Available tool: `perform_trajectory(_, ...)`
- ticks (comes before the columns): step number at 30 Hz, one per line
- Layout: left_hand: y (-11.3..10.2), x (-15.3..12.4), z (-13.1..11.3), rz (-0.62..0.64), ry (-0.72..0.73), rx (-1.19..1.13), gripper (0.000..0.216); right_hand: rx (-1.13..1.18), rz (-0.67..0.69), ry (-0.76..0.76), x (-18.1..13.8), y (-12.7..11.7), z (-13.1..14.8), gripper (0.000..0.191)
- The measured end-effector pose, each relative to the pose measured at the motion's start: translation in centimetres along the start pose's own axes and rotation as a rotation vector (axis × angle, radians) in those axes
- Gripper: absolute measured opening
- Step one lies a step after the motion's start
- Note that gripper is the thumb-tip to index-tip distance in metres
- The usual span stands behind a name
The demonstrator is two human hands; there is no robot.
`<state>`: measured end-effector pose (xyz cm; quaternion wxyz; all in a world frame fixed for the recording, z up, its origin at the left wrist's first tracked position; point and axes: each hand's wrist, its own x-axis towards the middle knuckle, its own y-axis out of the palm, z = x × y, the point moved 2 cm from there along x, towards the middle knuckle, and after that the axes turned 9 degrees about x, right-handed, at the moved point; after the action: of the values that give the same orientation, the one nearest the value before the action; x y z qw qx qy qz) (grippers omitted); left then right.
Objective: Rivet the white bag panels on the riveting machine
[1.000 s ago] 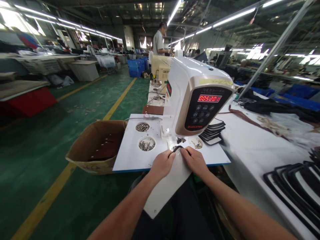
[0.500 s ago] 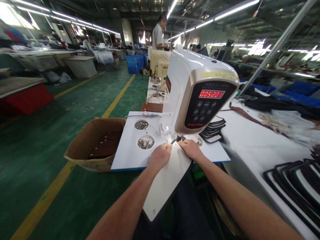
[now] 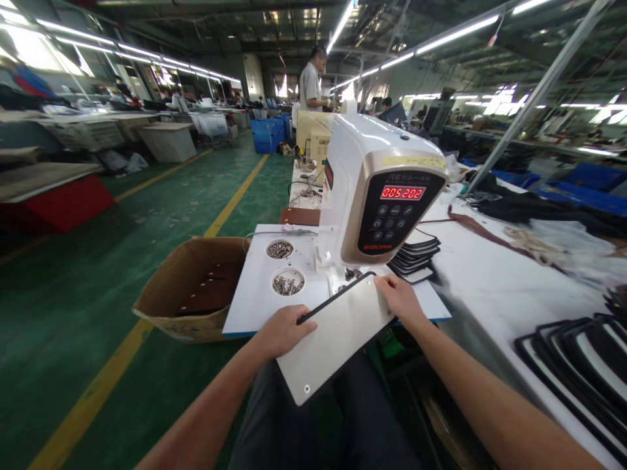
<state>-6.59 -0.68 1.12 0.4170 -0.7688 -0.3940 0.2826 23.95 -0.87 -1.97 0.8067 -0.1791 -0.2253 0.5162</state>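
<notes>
A pale rectangular panel [image 3: 337, 333] with a black edge is held tilted over my lap, in front of a white riveting machine [image 3: 343, 176]. My left hand [image 3: 287, 329] pinches its left long edge, thumb on the pale face. At the upper right corner my right hand [image 3: 399, 297] grips it, fingers partly hidden. A small metal fastener [image 3: 307, 389] shows at the lower corner, and another small round spot lies near the top corner. The machine's red display [image 3: 402, 192] reads 005202. Its metal working parts [image 3: 350, 274] are just beyond the panel's top edge.
Two cups of metal fasteners [image 3: 288, 282] are set in the white machine table [image 3: 249, 294]. A cardboard box [image 3: 181, 329] with brown pieces stands at left. Black-edged panels [image 3: 416, 254] are stacked beside the machine, more panels [image 3: 578, 365] at right. A person [image 3: 309, 85] stands behind.
The panel has come back from under the machine head and turned, its lower end swinging up. My left hand slid down and left along its edge; my right moved right. The display went from 005201 to 005202.
</notes>
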Motion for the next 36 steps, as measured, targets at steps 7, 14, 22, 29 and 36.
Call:
perform_trajectory(7,1.9,3.4,-4.4,-0.048,0.168,-0.11,0.027,-0.352,0.172,-0.788,-4.3,0.9,4.8,0.029)
perform_trajectory(14,2.2,3.1,-1.8,-0.035,-0.036,-0.355,0.028,-0.398,0.26,-0.626,-2.4,0.0,2.5,0.029)
perform_trajectory(22,4.1,5.6,-3.0,-0.274,-0.081,-0.471,0.027,-0.255,0.221,-0.414,-1.8,2.7,3.0,0.033)
perform_trajectory(29,3.8,7.0,-3.1,-0.338,-0.211,-0.414,0.03,-0.254,0.145,-0.26,0.5,3.8,3.7,0.034)
perform_trajectory(36,3.7,7.8,-2.9,-0.295,-0.267,-0.354,0.032,-0.217,0.206,-0.153,0.9,4.5,3.5,0.034)
